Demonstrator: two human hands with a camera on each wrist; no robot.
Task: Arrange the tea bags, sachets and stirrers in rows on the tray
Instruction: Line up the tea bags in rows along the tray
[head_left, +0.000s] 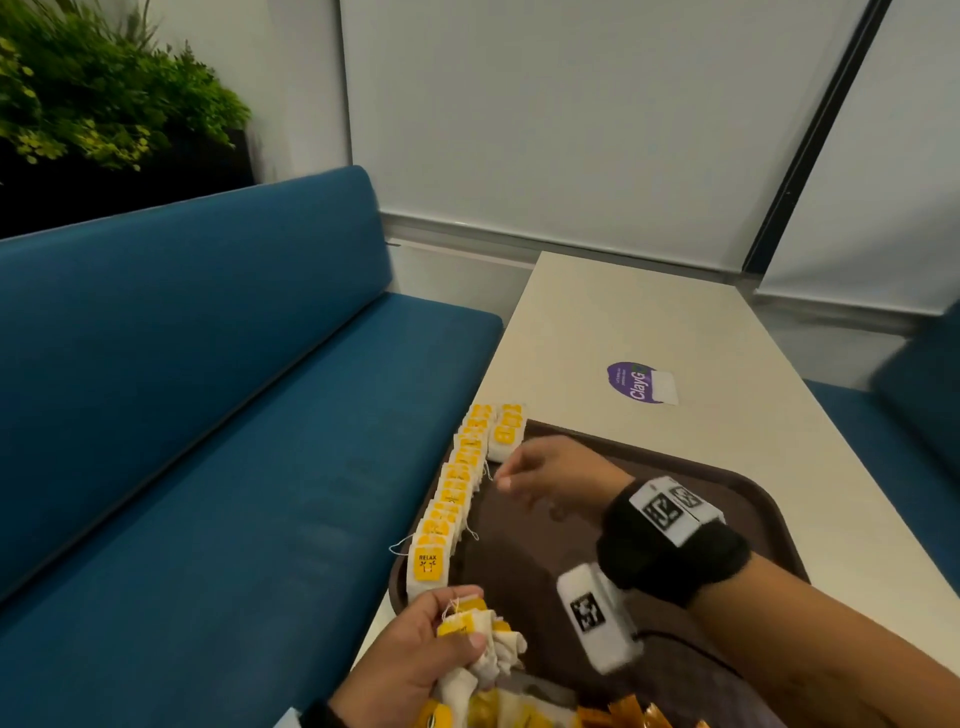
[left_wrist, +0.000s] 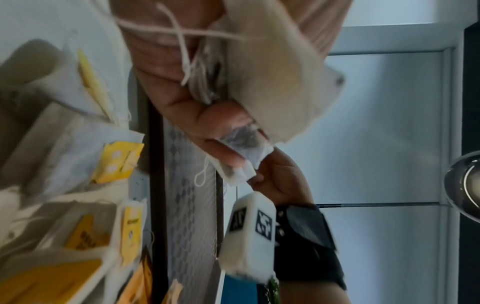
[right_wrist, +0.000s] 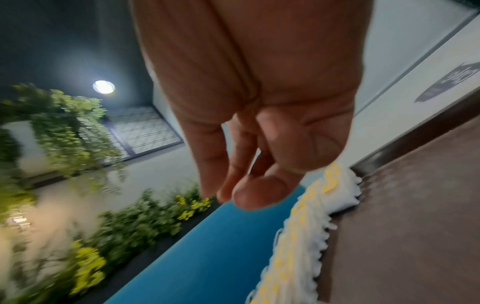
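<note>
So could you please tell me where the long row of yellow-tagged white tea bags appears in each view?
Head: the row of yellow-tagged white tea bags runs along the brown plastic tray's left edge, centre-left.
Left wrist: cannot tell; blurred tea bags at left.
Right wrist: lower right, along the tray.
Shared landmark: blue bench seat.

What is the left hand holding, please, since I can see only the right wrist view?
Observer: The left hand grips a crumpled bunch of tea bags above the near left corner of the tray.
Operator: Thank you. Are any other supplies waiting nearby?
Observer: Yes, orange sachets lie towards the tray's near end, at the bottom of the head view.
Operator: Is anything readable on the row I see?
Observer: The yellow tag on the nearest bag reads RELAX.
</note>
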